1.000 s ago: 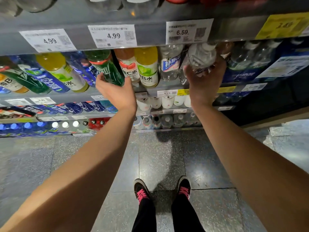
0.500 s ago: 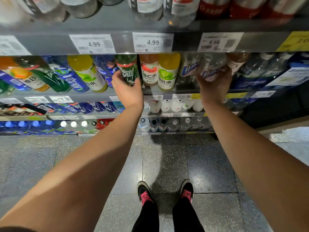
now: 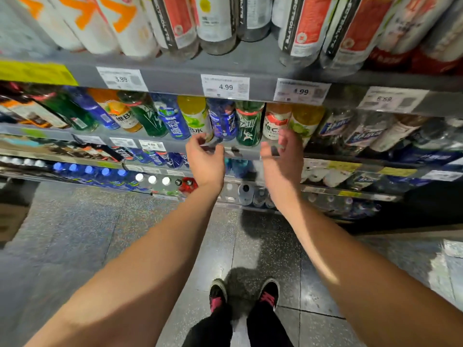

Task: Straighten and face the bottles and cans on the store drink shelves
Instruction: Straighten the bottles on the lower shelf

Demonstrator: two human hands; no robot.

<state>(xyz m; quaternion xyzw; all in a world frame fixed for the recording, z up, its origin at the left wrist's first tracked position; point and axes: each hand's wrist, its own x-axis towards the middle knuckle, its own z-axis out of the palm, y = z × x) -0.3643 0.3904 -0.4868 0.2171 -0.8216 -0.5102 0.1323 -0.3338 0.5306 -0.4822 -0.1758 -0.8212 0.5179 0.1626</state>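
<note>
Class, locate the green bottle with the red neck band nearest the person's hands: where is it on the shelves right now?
In the head view, the green bottle stands mid-shelf under the 4.99 tag, between a dark blue bottle and an orange-capped bottle.

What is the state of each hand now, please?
Left hand: fingers loosely curled, holding nothing, below the dark blue bottle.
Right hand: open, holding nothing, by the shelf edge.

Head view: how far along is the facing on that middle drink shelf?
Done: the orange-labelled bottle and yellow bottle show labels forward. In hand: nothing gripped; the left hand and right hand hover under the dark blue bottle and green bottle. Left: the tilted clear bottles farther right.
</note>
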